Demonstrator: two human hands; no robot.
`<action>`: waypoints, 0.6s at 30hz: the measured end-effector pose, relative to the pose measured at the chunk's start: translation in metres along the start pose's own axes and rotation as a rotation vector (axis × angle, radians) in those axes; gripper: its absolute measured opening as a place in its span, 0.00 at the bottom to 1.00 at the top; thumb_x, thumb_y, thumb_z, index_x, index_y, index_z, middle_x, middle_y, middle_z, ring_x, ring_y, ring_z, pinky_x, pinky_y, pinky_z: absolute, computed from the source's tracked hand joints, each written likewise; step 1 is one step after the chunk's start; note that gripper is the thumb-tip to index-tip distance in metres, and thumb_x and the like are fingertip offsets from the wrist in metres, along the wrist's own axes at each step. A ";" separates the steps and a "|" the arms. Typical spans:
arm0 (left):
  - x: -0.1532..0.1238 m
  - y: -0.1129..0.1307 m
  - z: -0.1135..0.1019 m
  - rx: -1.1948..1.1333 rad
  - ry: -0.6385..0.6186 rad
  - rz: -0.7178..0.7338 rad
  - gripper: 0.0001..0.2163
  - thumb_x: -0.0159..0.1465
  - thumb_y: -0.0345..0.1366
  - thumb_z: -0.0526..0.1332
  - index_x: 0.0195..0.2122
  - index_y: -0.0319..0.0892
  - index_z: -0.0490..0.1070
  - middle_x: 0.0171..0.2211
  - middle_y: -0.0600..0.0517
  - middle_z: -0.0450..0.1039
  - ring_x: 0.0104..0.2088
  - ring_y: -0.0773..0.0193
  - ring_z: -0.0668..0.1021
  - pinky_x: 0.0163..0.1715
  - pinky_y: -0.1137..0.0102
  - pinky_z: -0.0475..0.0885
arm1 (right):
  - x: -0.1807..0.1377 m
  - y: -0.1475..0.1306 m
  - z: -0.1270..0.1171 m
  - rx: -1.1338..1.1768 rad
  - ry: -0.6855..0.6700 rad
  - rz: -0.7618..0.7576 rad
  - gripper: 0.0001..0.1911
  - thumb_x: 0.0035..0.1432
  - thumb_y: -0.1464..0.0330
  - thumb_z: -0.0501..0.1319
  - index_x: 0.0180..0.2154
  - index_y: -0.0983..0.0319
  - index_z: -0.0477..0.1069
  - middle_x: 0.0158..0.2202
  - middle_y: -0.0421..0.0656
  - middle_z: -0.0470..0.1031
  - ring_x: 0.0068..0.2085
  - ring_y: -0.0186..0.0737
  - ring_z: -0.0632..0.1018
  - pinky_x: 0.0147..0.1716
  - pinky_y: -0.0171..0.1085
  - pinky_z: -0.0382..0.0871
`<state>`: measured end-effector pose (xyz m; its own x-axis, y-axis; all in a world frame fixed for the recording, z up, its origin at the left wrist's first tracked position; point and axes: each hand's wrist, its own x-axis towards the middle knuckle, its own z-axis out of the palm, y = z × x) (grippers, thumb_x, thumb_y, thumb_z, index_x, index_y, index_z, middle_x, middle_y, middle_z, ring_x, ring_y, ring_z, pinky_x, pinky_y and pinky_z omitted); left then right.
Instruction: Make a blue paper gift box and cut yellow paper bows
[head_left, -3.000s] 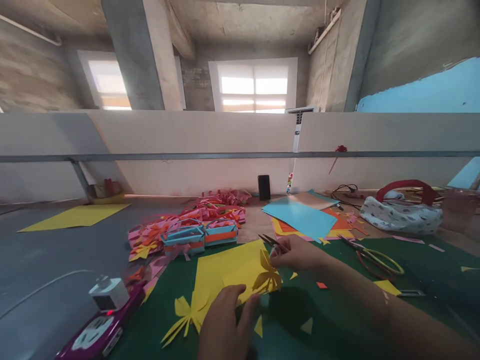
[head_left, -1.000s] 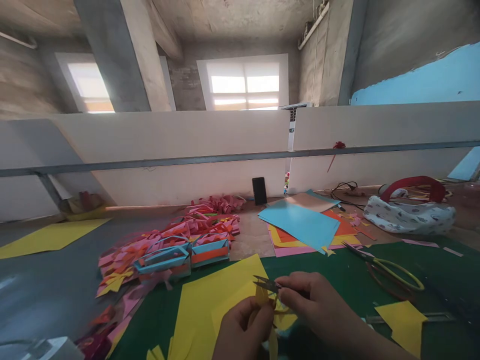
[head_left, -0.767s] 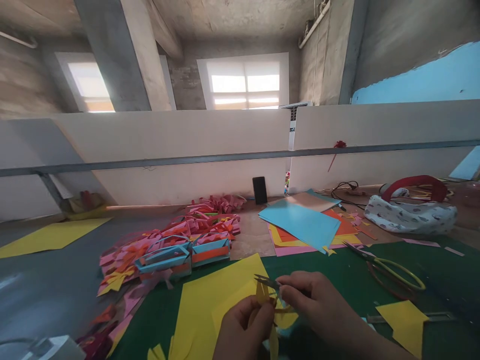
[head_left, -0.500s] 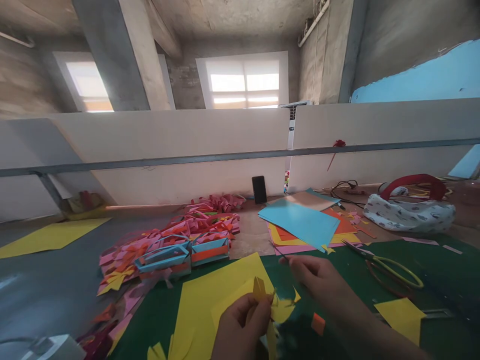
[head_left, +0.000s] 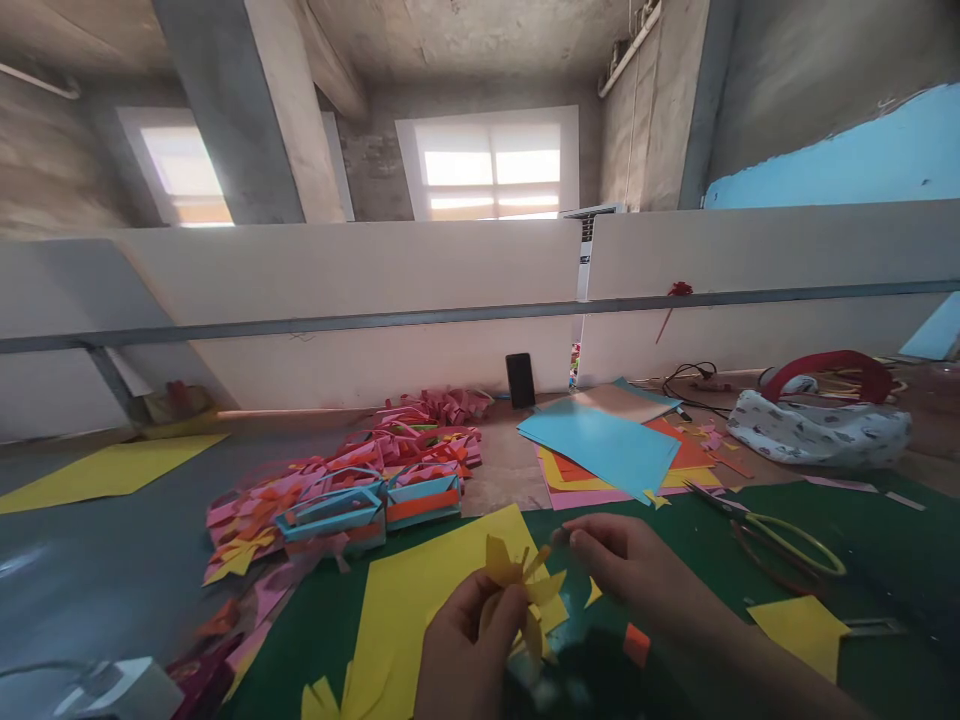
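My left hand (head_left: 476,630) pinches a yellow paper flower (head_left: 546,590) with several curled petals and thin strips at its middle. My right hand (head_left: 630,555) is beside the flower with thumb and forefinger together. A small blurred tip shows at its fingertips, too unclear to name. Beneath my left hand lies a large yellow paper sheet (head_left: 405,600) on a green cutting mat (head_left: 300,640). Small yellow and orange scraps (head_left: 637,645) are near my right wrist. A yellow paper square (head_left: 802,630) lies farther right.
Scissors (head_left: 795,540) with green handles lie at right. Blue paper (head_left: 600,440) tops a stack of coloured sheets. A heap of pink and red paper pieces (head_left: 420,440) sits left, with blue paper baskets (head_left: 334,512) before it. A phone (head_left: 520,380) leans on the partition. A patterned pouch (head_left: 817,425) stands right.
The flower has turned in my left hand, so its petals and centre strips show more. The thin dark stick seen in my right fingers earlier no longer shows clearly. My right hand has shifted slightly.
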<state>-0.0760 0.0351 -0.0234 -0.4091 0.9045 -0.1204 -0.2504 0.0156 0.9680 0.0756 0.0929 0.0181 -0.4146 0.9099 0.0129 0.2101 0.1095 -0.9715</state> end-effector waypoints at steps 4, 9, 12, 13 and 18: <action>-0.012 0.010 0.005 0.127 0.005 0.099 0.08 0.46 0.38 0.66 0.27 0.41 0.75 0.26 0.52 0.77 0.32 0.58 0.78 0.33 0.71 0.70 | -0.002 0.001 0.004 0.109 -0.085 0.016 0.21 0.42 0.70 0.67 0.42 0.64 0.71 0.21 0.32 0.60 0.22 0.27 0.59 0.22 0.28 0.54; -0.015 0.009 0.009 0.236 -0.097 0.058 0.06 0.49 0.38 0.63 0.26 0.41 0.74 0.21 0.52 0.75 0.25 0.61 0.75 0.26 0.71 0.69 | -0.003 0.005 0.010 -0.008 -0.125 -0.071 0.10 0.43 0.71 0.64 0.32 0.65 0.73 0.23 0.35 0.67 0.25 0.30 0.66 0.25 0.29 0.60; -0.011 0.005 0.011 0.192 -0.103 0.041 0.05 0.48 0.36 0.63 0.25 0.41 0.75 0.20 0.53 0.74 0.23 0.63 0.74 0.25 0.72 0.68 | -0.003 0.000 0.009 -0.189 -0.062 -0.105 0.03 0.46 0.72 0.59 0.25 0.65 0.71 0.19 0.35 0.65 0.24 0.30 0.67 0.23 0.28 0.60; -0.010 0.005 0.011 0.174 -0.095 0.042 0.06 0.47 0.36 0.63 0.25 0.40 0.75 0.22 0.53 0.75 0.25 0.62 0.75 0.27 0.71 0.68 | -0.003 -0.004 0.007 -0.219 -0.034 -0.116 0.03 0.46 0.73 0.59 0.25 0.65 0.71 0.19 0.35 0.65 0.24 0.30 0.67 0.24 0.28 0.60; -0.015 0.015 0.006 0.135 -0.054 0.045 0.08 0.45 0.36 0.66 0.26 0.39 0.76 0.25 0.52 0.76 0.31 0.60 0.77 0.33 0.71 0.69 | -0.011 -0.020 -0.037 -0.417 0.074 -0.117 0.07 0.51 0.67 0.59 0.29 0.64 0.72 0.25 0.38 0.72 0.29 0.34 0.73 0.28 0.30 0.64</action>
<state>-0.0685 0.0240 -0.0063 -0.3682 0.9273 -0.0682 -0.1113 0.0288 0.9934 0.1084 0.0957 0.0463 -0.3958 0.9062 0.1490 0.5113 0.3522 -0.7839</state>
